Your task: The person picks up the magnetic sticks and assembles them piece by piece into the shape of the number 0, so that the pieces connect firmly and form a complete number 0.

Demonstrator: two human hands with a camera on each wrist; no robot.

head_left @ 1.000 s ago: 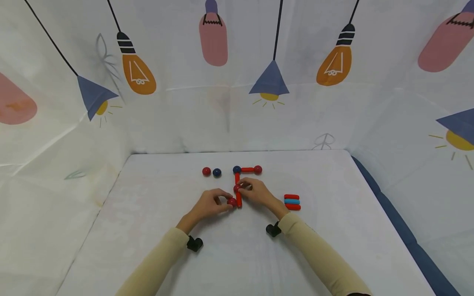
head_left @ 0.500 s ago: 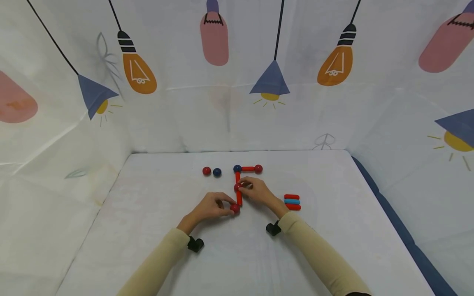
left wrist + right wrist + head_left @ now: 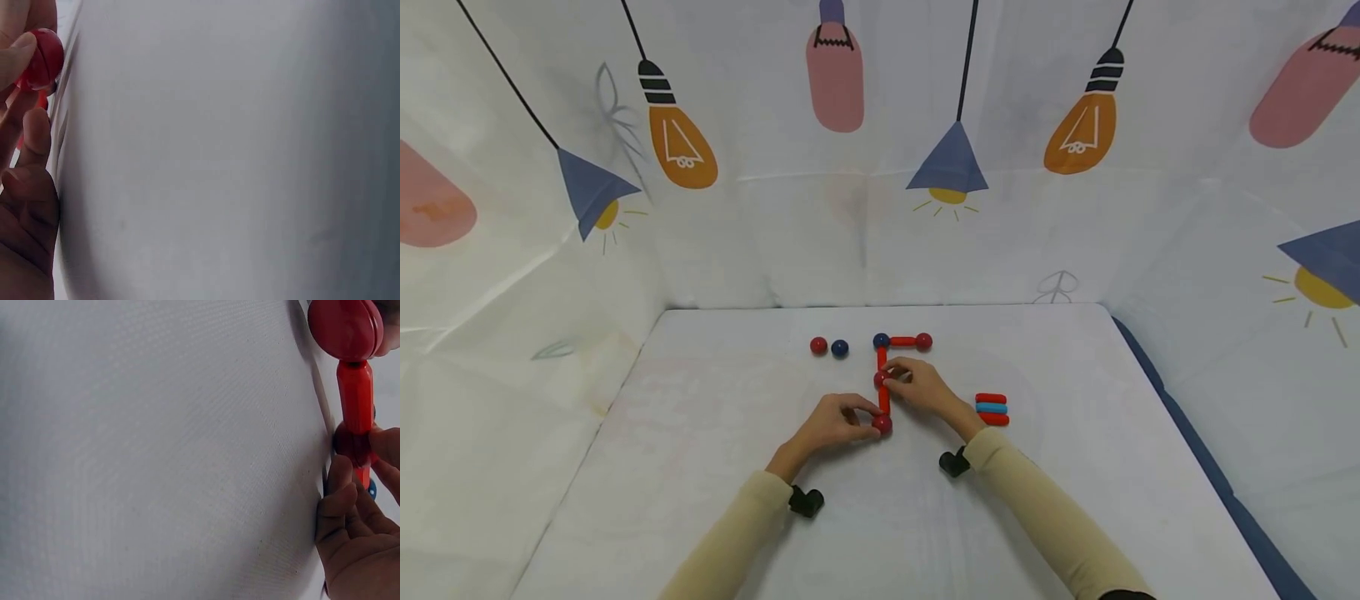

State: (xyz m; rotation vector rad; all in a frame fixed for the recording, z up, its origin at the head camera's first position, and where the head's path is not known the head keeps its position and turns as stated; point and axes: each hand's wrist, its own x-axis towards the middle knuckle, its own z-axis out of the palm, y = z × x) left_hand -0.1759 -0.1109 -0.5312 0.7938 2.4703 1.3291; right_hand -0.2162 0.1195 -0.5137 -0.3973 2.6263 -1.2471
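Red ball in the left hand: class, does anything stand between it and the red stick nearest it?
Nothing visible does: the red ball, pinched by the left hand, meets the red stick end-on. The right hand holds another ball at the stick's far end.

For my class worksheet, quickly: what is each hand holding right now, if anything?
Left hand: holding the near-end red ball.
Right hand: holding the middle red ball.

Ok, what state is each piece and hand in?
Left hand: pinching nearest red ball
Right hand: pinching middle red ball
Near red rod: touching nearest and middle red balls
Far red rod: linking middle red ball, navy corner ball
Crosswise red rod: linking navy corner ball, end red ball
Loose red ball: unattached
Loose navy ball: unattached
Light-blue rod: flat between spare red rods
Spare red rods: no ball attached
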